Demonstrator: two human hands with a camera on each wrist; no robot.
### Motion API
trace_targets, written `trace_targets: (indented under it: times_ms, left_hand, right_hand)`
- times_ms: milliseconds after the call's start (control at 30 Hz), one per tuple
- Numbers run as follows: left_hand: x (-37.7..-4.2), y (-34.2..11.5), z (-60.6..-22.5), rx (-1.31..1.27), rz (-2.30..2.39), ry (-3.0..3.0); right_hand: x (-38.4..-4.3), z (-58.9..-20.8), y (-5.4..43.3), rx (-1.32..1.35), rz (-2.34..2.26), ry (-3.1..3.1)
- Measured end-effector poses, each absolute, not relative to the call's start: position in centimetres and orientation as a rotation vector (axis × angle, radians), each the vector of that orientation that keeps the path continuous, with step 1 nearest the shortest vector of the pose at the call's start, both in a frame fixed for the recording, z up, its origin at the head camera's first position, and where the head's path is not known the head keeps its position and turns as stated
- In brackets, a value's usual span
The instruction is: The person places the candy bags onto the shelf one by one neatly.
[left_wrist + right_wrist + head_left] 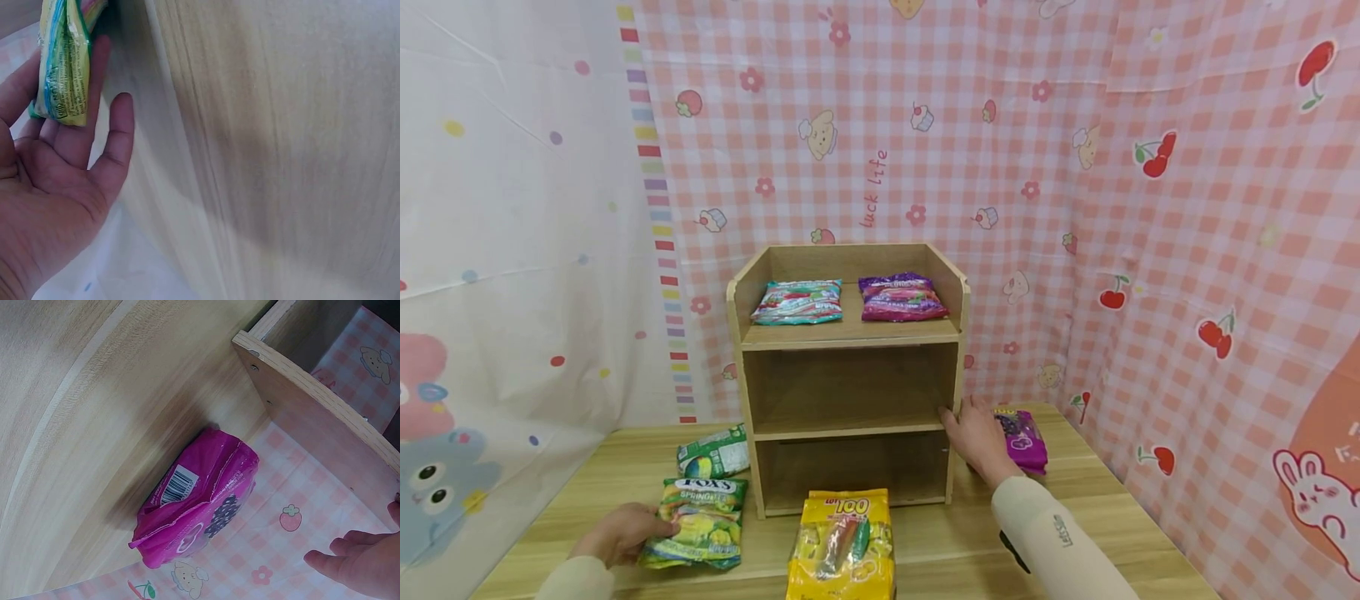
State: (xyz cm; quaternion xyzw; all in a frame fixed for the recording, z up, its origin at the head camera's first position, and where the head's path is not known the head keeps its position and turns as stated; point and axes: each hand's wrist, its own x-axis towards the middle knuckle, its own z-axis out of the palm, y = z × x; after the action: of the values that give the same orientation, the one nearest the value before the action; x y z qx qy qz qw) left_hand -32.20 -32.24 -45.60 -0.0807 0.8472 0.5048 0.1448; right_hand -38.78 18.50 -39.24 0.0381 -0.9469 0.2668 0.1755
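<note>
My left hand point(621, 532) pinches the left edge of a green Fox's candy bag point(703, 521) on the table. In the left wrist view the yellow-green bag point(65, 69) is between the thumb and fingers. My right hand point(977, 437) is at the right side of a small wooden shelf point(850, 335), a fingertip at the side panel's front edge. In the right wrist view its fingers point(350, 547) are extended and hold nothing. Behind that hand, a purple candy bag point(1024, 442) stands on the table. The shelf's top level carries a teal candy bag point(799, 302) and a purple-pink one point(901, 297).
A yellow candy bag point(842, 550) stands in front of the shelf. Another green bag point(715, 452) leans beside the shelf's left side. The wooden table point(1150, 550) is bounded by a pink checked cloth point(880, 167) at the back and right and a white cloth at the left.
</note>
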Motion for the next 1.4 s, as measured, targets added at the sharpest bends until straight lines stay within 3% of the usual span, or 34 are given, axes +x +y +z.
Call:
trace_targets:
  times_ms: [800, 1400]
  left_hand:
    - [-32.5, -31.5, -46.4, -0.126, 1.783, 2.574]
    - [-31.7, -31.8, -44.4, -0.120, 1.885, 2.676]
  right_hand:
    - [-38.5, -39.1, 18.5, 0.107, 0.768, -2.683]
    - [-38.7, -39.2, 18.5, 0.124, 0.768, -2.659]
